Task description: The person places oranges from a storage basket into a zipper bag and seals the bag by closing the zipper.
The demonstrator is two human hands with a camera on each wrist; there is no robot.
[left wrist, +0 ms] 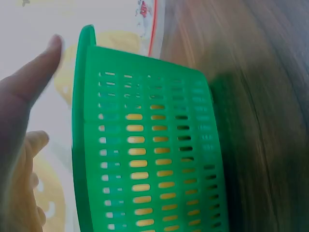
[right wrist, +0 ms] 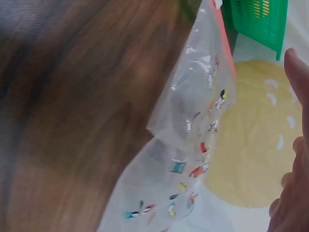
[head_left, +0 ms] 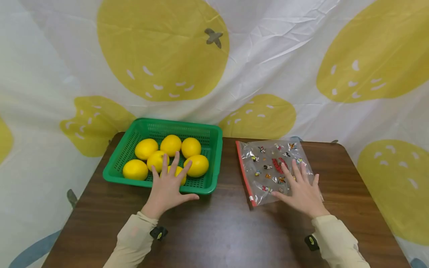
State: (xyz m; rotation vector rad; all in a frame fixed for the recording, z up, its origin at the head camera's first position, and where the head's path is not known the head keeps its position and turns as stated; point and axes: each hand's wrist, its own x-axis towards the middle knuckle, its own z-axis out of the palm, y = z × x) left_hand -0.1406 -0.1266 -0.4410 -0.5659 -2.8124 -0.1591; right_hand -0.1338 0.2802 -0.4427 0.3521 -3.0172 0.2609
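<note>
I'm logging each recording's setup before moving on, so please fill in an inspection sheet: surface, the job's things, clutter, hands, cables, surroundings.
Surface: dark wooden table, with a patch of glare.
Job's things: green basket holding seven visible yellow lemons; clear printed bag with a red edge, right of the basket.
Clutter: nothing seen.
Hands: left hand, fingers spread, at the basket's near side; right hand, fingers spread, above the bag.
Cables: nothing seen.
Surroundings: white cloth with yellow fruit prints behind the table.

The basket stands on the left of the counter, seven lemons in it; the bag lies to its right; the cloth hangs behind both; the fingers of the left hand over the basket's front, those of the right hand over the bag
</note>
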